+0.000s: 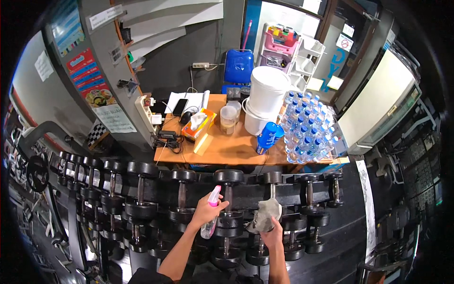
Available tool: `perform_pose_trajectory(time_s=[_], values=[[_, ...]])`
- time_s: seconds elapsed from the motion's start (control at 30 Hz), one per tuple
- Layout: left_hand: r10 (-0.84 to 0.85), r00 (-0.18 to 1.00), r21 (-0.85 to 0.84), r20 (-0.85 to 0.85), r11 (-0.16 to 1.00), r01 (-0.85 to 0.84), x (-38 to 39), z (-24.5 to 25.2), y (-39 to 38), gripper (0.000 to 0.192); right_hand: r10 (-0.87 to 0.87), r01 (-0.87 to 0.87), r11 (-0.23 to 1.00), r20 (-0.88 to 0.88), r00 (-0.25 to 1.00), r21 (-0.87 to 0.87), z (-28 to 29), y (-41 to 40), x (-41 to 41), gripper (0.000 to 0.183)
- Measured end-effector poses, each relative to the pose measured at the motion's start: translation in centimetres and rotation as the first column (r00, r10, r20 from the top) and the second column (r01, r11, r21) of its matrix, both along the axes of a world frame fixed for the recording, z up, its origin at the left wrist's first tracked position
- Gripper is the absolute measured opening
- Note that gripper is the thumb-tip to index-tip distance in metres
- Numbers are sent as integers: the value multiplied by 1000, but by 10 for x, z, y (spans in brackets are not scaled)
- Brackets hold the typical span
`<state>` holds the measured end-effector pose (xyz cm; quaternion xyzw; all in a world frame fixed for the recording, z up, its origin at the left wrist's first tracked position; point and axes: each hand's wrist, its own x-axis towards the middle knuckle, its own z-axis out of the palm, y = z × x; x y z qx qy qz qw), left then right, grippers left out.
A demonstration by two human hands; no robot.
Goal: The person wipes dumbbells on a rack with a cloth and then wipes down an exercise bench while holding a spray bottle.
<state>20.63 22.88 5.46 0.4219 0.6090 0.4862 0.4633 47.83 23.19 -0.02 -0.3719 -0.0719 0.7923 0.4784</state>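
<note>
My left hand (pixel 208 212) is closed around a clear spray bottle (pixel 209 227) with a pink and white trigger head, held above the dumbbell rack. A grey cloth (pixel 266 216) is gripped in my right hand (pixel 273 232); it covers the lower part of a black dumbbell (pixel 272 179) with a metal handle. Between the hands lies another black dumbbell (pixel 228 176) on the upper row. More dumbbells, such as one with a worn handle (pixel 182 193), stand side by side to the left. Whether the cloth touches the dumbbell under it, I cannot tell.
Behind the rack stands a wooden table (pixel 227 152) bearing stacked white buckets (pixel 269 88), many water bottles (pixel 308 131), a blue container (pixel 266 136), a tissue box (pixel 198 124) and cables (pixel 168 140). A lower dumbbell row (pixel 227 254) is nearest me. Gym equipment (pixel 49 198) flanks the left side.
</note>
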Motion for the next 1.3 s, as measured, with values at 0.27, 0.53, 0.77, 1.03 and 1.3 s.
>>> perform_pose_trajectory(time_s=[0.27,0.53,0.77,1.03,1.3], values=[[-90,996,-91,-16,992,88,-11,-11,36,19,-27,28,999,62,998,-22,-1,15,-35,51],[-104,991,-72,82,991,110,-9,-35,21,19,-406,-313,736,761,507,601,-7,92,-99,41],[-253,963,-233,90,935,268,18,-60,-40,37,-796,-981,6,595,112,193,30,144,-183,41],[-184,937,105,-297,969,224,34,-86,-48,41,-961,-673,1,185,-204,-740,-12,135,-258,33],[-145,959,68,-245,984,166,28,-86,-54,36,-849,-763,-207,500,-172,-613,9,136,-236,27]])
